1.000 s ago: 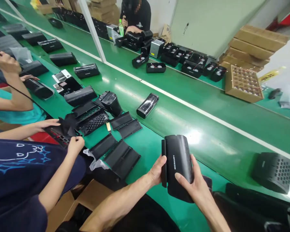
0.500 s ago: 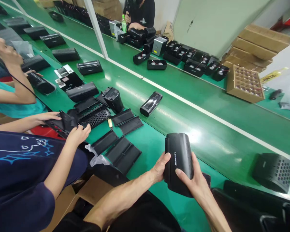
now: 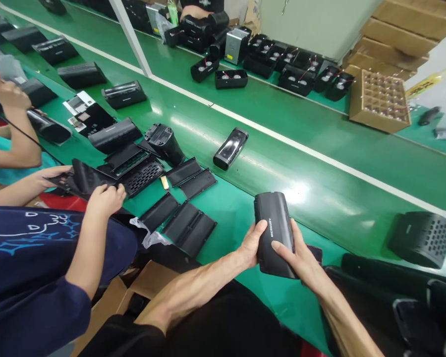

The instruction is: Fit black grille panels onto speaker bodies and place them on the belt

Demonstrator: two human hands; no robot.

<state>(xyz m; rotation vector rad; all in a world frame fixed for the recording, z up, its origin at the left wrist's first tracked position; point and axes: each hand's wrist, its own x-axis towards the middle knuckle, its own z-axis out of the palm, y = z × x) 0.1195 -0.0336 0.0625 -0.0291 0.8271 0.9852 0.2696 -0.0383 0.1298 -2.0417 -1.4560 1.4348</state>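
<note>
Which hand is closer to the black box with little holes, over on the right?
The right hand is nearer, on the right side of the black MERKURY housing, toward the holed black box. The left hand is farther, on the housing's other side.

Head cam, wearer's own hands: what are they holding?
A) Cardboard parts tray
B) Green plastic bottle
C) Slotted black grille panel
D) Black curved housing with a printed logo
D. The left hand and right hand grip the black curved housing from either side, with its printed logo facing up.
</note>
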